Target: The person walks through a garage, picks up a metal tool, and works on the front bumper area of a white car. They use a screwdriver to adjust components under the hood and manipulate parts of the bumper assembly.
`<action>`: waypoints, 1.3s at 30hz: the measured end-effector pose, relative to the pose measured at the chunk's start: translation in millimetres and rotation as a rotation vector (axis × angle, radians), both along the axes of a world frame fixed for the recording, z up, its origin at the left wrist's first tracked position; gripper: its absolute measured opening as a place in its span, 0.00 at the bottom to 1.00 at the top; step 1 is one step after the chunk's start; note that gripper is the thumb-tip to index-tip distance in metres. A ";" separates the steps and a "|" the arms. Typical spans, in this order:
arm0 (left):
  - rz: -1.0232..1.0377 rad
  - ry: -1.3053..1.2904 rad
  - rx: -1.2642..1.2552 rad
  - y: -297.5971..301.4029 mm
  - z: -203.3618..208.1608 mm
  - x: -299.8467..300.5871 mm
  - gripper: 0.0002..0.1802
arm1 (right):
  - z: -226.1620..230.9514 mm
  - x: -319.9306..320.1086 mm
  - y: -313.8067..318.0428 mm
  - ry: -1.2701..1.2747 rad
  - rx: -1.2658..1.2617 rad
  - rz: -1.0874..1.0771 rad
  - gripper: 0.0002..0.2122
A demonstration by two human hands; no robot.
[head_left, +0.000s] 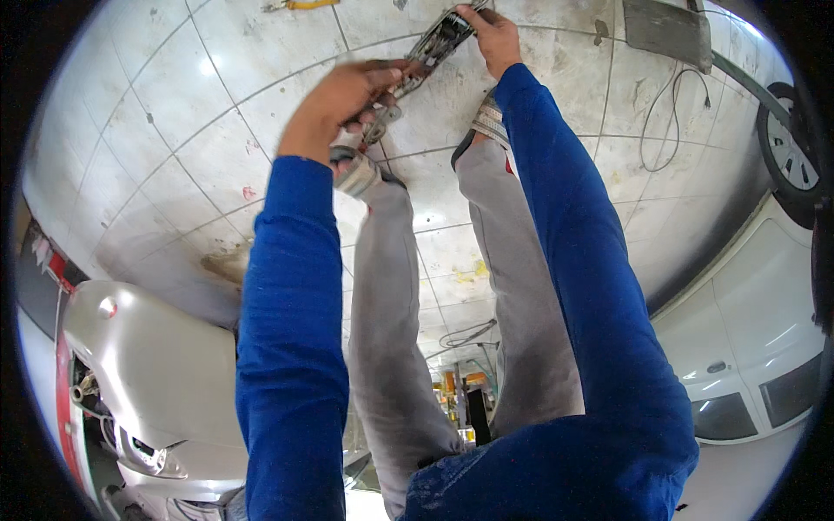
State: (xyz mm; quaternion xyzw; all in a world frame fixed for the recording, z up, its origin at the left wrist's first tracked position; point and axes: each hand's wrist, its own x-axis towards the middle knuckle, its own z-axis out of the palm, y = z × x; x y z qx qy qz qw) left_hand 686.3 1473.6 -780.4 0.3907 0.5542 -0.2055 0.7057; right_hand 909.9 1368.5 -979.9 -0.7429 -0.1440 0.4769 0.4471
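A long, narrow metal car part (437, 43) with a dark, open middle is held out in front of me, above the tiled floor. It slants from lower left to upper right; its exact kind is not clear. My left hand (343, 102) is closed around the lower end, thumb and fingers pinching its edge. A rounded metal piece at that end shows below the fingers. My right hand (493, 39) grips the upper end, with the thumb on top; some of its fingers are hidden. Both shoes are on the floor just behind the part.
A tool with yellow handles (308, 4) lies at the far edge. To the right are a grey flat panel (667, 36), a thin black cable (665, 130), a long greenish bar (747, 82) and a wheel (789, 152). A silver car (156, 356) stands left, a white car (738, 321) right.
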 end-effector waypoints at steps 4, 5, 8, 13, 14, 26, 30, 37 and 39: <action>-0.098 -0.064 0.052 24.5 -12.0 -12.5 0.23 | 6.2 -2.8 8.9 0.022 0.106 0.019 0.20; -0.123 -0.072 0.052 29.0 -13.9 -12.3 0.22 | 4.7 1.7 7.0 0.027 0.111 0.017 0.20; -0.221 -0.037 0.103 40.5 -25.5 -11.0 0.21 | 0.0 0.3 7.4 0.058 0.109 -0.010 0.18; -0.050 -0.038 0.089 4.2 -14.6 -3.4 0.22 | -4.8 3.0 15.6 0.046 0.071 -0.002 0.19; 0.038 -0.012 0.089 -15.8 -10.7 2.0 0.21 | -6.1 5.8 15.8 0.033 0.062 -0.001 0.19; 0.299 0.047 0.027 -40.2 -3.5 9.7 0.21 | 7.6 5.2 17.1 0.203 0.140 -0.033 0.19; 0.288 0.041 -0.018 -24.9 -1.2 10.6 0.21 | -2.3 1.6 16.9 0.191 0.241 -0.093 0.15; 0.272 0.018 0.226 -67.4 -29.5 23.6 0.22 | -9.3 -7.9 16.8 0.155 0.271 -0.168 0.12; 0.405 0.055 0.211 -85.8 -22.1 54.1 0.22 | -6.2 -6.8 15.1 0.169 0.264 -0.145 0.11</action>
